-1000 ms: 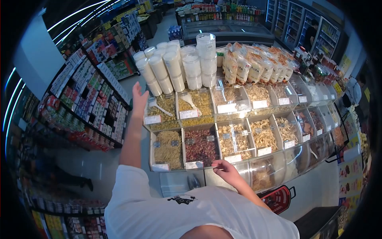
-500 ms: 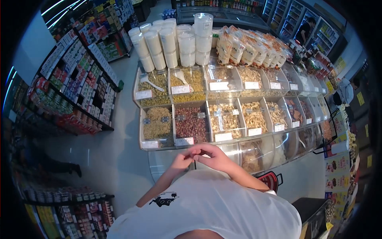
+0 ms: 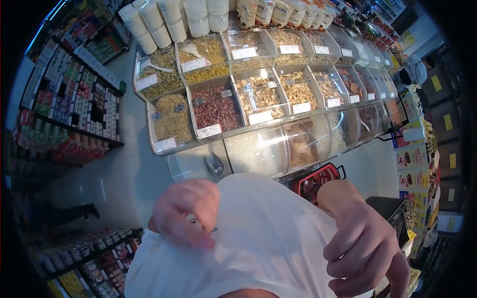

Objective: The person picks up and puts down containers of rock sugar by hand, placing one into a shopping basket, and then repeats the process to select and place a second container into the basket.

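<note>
My left hand [image 3: 186, 216] is raised close to the camera in front of my white shirt [image 3: 268, 238], fingers curled in and blurred, with nothing visible in it. At the lower right my right hand [image 3: 365, 251] is also close up, its fingers bent downward and empty. Both hands are well short of the bulk-food counter [image 3: 258, 149] ahead. Its clear bins hold nuts and dried goods, among them a bin of red-brown nuts [image 3: 213, 109] and a bin of pale pieces [image 3: 171, 119]. A metal scoop [image 3: 214, 164] lies in a lower compartment.
White lidded jars [image 3: 164, 20] and bagged snacks [image 3: 278, 12] stand on top of the counter. A red shopping basket [image 3: 318, 181] sits on the floor by the counter's base. Shelves of packaged goods [image 3: 64, 114] line the aisle at left. Someone's shoe [image 3: 89, 211] shows there.
The view has tilted down and nearer the counter. My hands, touching at chest height before, have separated and risen close to the camera, left and right of my shirt.
</note>
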Available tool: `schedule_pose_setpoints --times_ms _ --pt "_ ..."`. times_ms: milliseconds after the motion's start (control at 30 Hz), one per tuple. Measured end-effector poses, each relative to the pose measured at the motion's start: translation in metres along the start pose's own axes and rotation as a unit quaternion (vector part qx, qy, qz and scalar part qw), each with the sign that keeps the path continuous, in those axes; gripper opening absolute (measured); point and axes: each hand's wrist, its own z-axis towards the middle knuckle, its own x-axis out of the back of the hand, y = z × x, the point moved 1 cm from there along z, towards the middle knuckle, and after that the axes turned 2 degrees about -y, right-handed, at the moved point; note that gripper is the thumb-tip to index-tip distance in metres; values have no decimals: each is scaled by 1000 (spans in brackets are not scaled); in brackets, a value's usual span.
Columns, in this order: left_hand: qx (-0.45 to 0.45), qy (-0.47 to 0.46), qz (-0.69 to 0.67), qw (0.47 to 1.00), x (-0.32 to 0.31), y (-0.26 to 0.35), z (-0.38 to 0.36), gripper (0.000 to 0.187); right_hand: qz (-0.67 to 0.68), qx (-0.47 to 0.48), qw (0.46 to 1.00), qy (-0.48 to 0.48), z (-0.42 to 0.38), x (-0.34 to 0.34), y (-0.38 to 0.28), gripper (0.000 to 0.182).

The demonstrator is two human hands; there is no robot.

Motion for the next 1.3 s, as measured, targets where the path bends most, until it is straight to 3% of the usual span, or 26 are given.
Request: schedule_pose_setpoints --times_ms 100,133,200,267,300,367,400,467,500,567,700,967,1100,1200,1267,1300 --pt "-136 -64 -13 989 -14 31 19 18 31 -23 999 25 7 -16 2 58" --pt "-134 -100 -21 986 -16 39 34 21 30 -24 999 24 7 -15 2 58" --pt "-134 -135 -29 981 -22 47 53 30 99 -43 994 -19 6 -15 1 34" --pt "-169 -144 -35 974 -27 49 57 39 82 -51 995 -26 7 -25 1 32" --pt "-174 -147 -40 973 -25 47 54 39 64 -56 996 -32 7 -29 2 31" --pt "-185 -191 -119 957 -20 43 47 12 74 -51 995 -51 10 -33 4 30" --pt "-189 -195 -122 955 -20 44 46 12 63 -69 995 -41 13 -39 5 30" --pt "-135 -220 -170 951 -21 47 42 17 47 -105 993 -15 17 -52 7 57" --pt "-135 -220 -171 951 -24 51 41 17 46 -106 993 -14 14 -62 9 57" --pt "-144 -163 -122 968 -30 56 43 42 -8 -60 996 66 4 -75 13 60" --pt "-132 -144 -155 969 -23 57 36 44 69 -52 995 42 16 -68 28 60" --pt "-139 -95 -183 969 -17 47 29 50 80 -156 984 16 11 -72 28 58" --pt "-146 -92 -205 963 -24 44 34 51 88 -164 982 26 9 -76 22 57" --pt "-138 -77 -232 960 -33 43 30 52 36 -94 993 67 7 -79 14 55" --pt "-111 -169 -159 966 -31 41 20 24 31 -93 994 56 6 -77 2 56" --pt "-110 -173 -159 966 -40 40 27 24 28 -90 994 56 5 -76 -7 56"
